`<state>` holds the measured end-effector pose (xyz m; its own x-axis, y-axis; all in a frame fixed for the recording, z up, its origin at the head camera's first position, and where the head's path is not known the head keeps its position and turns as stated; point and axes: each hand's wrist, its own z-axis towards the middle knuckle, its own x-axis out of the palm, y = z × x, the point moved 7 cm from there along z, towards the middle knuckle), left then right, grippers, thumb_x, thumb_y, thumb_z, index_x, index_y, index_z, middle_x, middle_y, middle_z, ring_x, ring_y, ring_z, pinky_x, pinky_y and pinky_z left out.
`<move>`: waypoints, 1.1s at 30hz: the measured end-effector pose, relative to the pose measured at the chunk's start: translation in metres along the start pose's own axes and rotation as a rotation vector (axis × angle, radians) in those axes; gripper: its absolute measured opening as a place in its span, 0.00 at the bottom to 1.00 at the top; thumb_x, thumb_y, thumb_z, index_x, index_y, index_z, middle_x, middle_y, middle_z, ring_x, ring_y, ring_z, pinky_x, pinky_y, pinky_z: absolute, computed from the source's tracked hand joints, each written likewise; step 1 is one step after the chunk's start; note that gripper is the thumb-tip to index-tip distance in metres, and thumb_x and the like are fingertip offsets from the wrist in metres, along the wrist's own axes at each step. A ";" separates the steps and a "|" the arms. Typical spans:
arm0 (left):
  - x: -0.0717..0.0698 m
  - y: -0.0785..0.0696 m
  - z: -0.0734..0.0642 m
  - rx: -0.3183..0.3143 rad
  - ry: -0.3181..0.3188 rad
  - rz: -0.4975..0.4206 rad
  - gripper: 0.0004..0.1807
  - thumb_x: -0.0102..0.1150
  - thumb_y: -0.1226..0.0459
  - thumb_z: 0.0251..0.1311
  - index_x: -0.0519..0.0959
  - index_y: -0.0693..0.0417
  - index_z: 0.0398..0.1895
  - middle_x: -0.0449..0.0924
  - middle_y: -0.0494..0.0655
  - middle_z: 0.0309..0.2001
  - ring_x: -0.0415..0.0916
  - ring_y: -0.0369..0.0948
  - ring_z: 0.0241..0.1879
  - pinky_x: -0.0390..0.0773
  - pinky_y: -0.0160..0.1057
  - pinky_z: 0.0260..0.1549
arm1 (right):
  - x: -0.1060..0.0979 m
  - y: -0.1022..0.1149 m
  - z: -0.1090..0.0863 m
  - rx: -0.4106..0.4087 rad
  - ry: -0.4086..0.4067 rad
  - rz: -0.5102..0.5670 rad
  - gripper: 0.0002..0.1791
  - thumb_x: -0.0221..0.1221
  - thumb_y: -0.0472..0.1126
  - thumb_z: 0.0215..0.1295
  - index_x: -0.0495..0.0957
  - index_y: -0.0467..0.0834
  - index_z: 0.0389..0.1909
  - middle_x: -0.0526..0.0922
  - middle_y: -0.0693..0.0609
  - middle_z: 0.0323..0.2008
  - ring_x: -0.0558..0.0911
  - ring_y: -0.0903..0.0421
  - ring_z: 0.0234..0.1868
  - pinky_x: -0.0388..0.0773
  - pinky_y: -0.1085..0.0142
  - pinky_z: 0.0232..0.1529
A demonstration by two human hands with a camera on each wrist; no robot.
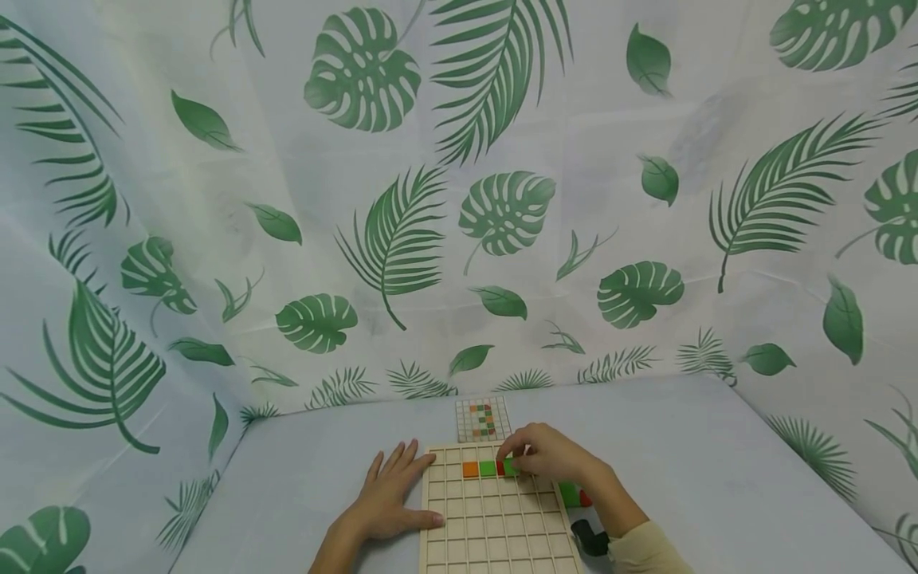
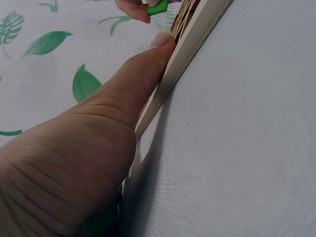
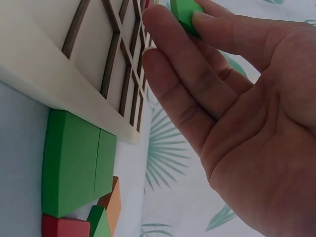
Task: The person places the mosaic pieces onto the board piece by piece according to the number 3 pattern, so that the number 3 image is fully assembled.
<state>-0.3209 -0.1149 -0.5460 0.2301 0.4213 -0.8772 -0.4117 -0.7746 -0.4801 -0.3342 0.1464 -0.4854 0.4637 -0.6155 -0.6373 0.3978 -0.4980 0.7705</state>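
A wooden grid board (image 1: 469, 528) lies on the table. In its upper part sit an orange square block (image 1: 469, 469), a green block (image 1: 488, 469) and a red block (image 1: 500, 469) in a row. My right hand (image 1: 548, 456) pinches another green block (image 3: 183, 15) between thumb and fingers, just right of the red one. In the left wrist view that held block stands out above the board's surface. My left hand (image 1: 387, 496) lies at the board's left edge, fingers spread, its thumb (image 2: 148, 59) on the wooden rim.
A small pattern card (image 1: 466, 430) with coloured squares lies just beyond the board. Beside the board's right edge are green blocks (image 3: 74, 163), a red block (image 3: 65, 227) and an orange block (image 3: 114, 202). A black object (image 1: 590, 538) lies near the right forearm. Leaf-printed cloth (image 1: 430, 335) surrounds the table.
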 end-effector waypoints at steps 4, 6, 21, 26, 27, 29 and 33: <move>0.000 0.000 0.000 0.002 -0.002 -0.002 0.59 0.65 0.24 0.48 0.61 0.38 0.81 0.47 0.56 0.84 0.41 0.59 0.84 0.33 0.72 0.77 | 0.002 -0.001 0.001 -0.006 0.013 0.010 0.11 0.59 0.30 0.72 0.88 0.42 0.46 0.89 0.46 0.44 0.89 0.47 0.29 0.86 0.63 0.32; -0.001 0.000 0.000 0.003 -0.003 -0.002 0.59 0.65 0.24 0.48 0.62 0.38 0.81 0.47 0.56 0.84 0.41 0.59 0.84 0.33 0.73 0.77 | 0.003 -0.001 0.001 -0.011 0.021 0.016 0.10 0.59 0.31 0.72 0.88 0.42 0.45 0.89 0.45 0.39 0.89 0.47 0.28 0.86 0.63 0.31; -0.001 -0.001 0.000 0.010 -0.005 -0.001 0.59 0.65 0.25 0.49 0.62 0.39 0.81 0.47 0.57 0.84 0.42 0.60 0.84 0.33 0.73 0.76 | 0.009 0.003 0.000 -0.046 0.046 0.024 0.09 0.62 0.29 0.70 0.88 0.38 0.45 0.88 0.41 0.26 0.85 0.42 0.25 0.83 0.66 0.27; 0.000 0.000 0.000 0.005 -0.001 -0.007 0.58 0.65 0.25 0.49 0.62 0.39 0.81 0.47 0.56 0.84 0.41 0.60 0.84 0.32 0.73 0.77 | 0.010 0.002 0.001 -0.038 0.044 0.027 0.08 0.63 0.30 0.69 0.89 0.39 0.44 0.88 0.43 0.27 0.84 0.46 0.24 0.81 0.69 0.26; 0.000 0.000 0.000 0.003 -0.001 -0.009 0.58 0.65 0.25 0.49 0.62 0.39 0.81 0.47 0.56 0.84 0.41 0.60 0.84 0.32 0.72 0.77 | 0.010 0.002 0.001 -0.038 0.042 0.023 0.08 0.64 0.30 0.69 0.89 0.39 0.44 0.88 0.44 0.28 0.84 0.49 0.24 0.81 0.70 0.26; 0.000 0.001 0.000 -0.001 0.001 -0.010 0.59 0.64 0.24 0.48 0.62 0.38 0.81 0.47 0.55 0.85 0.40 0.59 0.84 0.31 0.72 0.77 | 0.010 0.001 0.002 -0.042 0.040 0.007 0.08 0.64 0.30 0.68 0.89 0.40 0.45 0.89 0.46 0.31 0.83 0.56 0.25 0.81 0.70 0.27; 0.000 0.001 0.000 -0.003 0.001 -0.008 0.58 0.64 0.24 0.48 0.62 0.38 0.81 0.46 0.55 0.85 0.40 0.59 0.84 0.31 0.72 0.77 | 0.011 0.001 0.002 -0.067 0.037 -0.023 0.09 0.66 0.31 0.67 0.90 0.40 0.45 0.91 0.48 0.37 0.81 0.66 0.29 0.80 0.71 0.30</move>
<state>-0.3214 -0.1160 -0.5461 0.2342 0.4273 -0.8733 -0.4073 -0.7725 -0.4872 -0.3304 0.1379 -0.4911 0.4822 -0.5808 -0.6558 0.4601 -0.4691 0.7538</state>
